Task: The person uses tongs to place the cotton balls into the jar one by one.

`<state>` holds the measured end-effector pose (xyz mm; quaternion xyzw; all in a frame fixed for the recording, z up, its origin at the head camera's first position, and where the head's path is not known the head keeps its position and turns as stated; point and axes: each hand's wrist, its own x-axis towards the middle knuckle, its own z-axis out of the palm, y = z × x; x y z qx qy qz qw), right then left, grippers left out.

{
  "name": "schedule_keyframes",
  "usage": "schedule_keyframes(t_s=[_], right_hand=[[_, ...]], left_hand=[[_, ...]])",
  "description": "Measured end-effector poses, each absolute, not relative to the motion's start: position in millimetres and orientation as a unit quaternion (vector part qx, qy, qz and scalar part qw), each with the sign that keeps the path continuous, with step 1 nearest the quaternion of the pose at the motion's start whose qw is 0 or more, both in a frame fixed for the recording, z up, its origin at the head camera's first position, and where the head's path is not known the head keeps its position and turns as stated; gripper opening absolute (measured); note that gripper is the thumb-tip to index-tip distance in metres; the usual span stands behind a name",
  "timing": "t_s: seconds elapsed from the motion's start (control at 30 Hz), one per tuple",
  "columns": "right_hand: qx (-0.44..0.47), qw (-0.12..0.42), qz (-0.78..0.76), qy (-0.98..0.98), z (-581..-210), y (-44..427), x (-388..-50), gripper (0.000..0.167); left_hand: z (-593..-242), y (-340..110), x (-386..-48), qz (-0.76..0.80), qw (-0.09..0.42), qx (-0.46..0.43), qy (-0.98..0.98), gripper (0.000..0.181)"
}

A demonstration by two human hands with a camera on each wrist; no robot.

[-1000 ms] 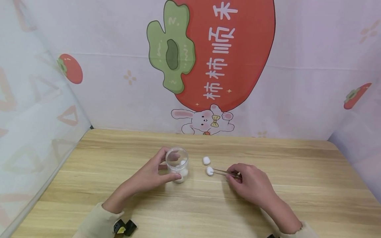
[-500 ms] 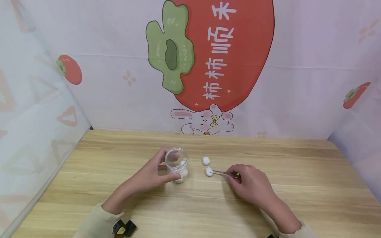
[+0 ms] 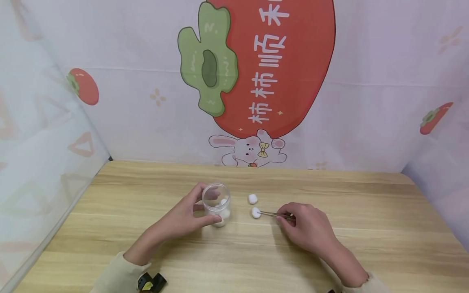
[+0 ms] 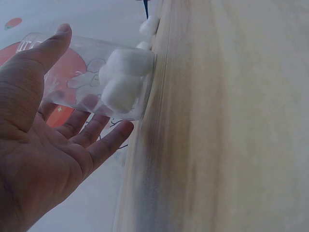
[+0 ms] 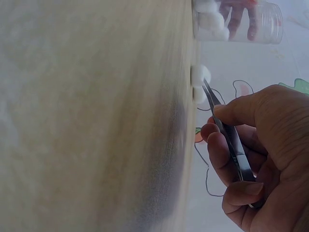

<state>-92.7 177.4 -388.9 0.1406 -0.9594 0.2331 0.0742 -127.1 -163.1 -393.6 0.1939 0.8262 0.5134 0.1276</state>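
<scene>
With thumb and fingers on opposite sides, my left hand point(image 3: 185, 213) holds a clear plastic jar point(image 3: 216, 199), lidless and upright on the table. Several white cotton balls point(image 4: 123, 79) lie in its bottom. My right hand point(image 3: 309, 226) grips metal tweezers point(image 5: 231, 140) between thumb and fingers. Their tips meet the right side of a loose cotton ball point(image 3: 256, 213) on the table; whether they pinch it I cannot tell. Just behind that one sits a second loose cotton ball point(image 3: 253, 198), untouched.
A wood-grain table point(image 3: 234, 260) carries everything. Behind it hangs a white printed cloth point(image 3: 128, 122) with a large red persimmon and a rabbit. More printed cloth closes off the left and right sides. Part of a black wrist device point(image 3: 152, 281) shows at my left sleeve.
The tweezers' prongs have drawn closer together at the cotton ball. The head view has shifted slightly. My left hand and the jar stay in place.
</scene>
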Motion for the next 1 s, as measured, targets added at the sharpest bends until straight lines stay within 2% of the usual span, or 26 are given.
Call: schedule_keyframes(t_s=[1.0], right_hand=[[0.146, 0.108, 0.236, -0.955, -385.4, 176.9, -92.5, 0.010]], left_hand=[[-393.8, -164.4, -128.2, 0.518, 0.131, 0.200, 0.822, 0.059]])
